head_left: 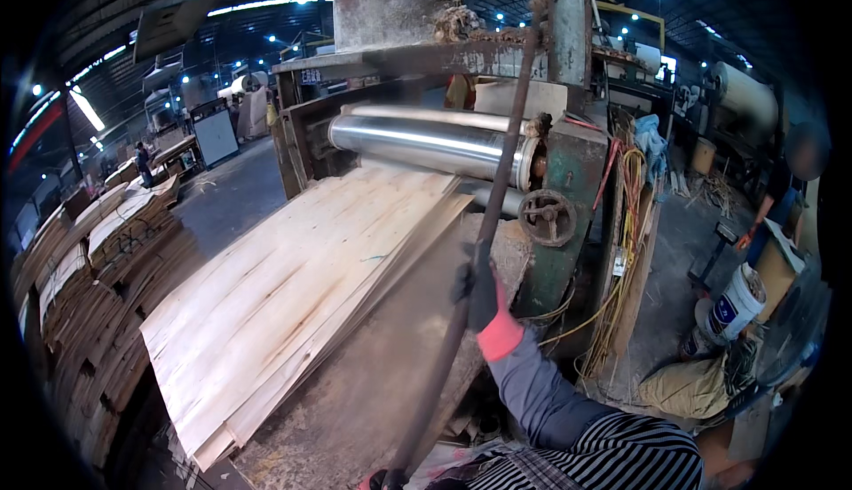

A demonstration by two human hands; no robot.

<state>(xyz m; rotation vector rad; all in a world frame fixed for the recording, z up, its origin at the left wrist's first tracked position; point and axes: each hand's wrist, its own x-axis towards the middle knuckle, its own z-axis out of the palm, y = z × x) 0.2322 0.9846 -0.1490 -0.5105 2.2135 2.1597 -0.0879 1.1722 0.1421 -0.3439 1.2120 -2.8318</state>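
A long dark pole [504, 170] slants across the view, from low near me up past the right end of a shiny metal roller [417, 142]. My right hand [482, 293], in a dark glove with a pink cuff, is closed round its middle. At the lower edge, my left hand [383, 479], also gloved, is closed at the pole's low end; most of it is cut off. Left of the pole lies a stack of pale wood veneer sheets [293, 286], slightly fanned, its far end at the roller. Beneath them is a worn, dusty table [382, 392].
A handwheel [548, 217] sits on the green machine frame [568, 170]. Yellow cables [632, 215] hang right of it. Piles of veneer [115, 268] stand at the left. On the right are a white bucket [737, 304], a full sack [688, 390] and another person [781, 193].
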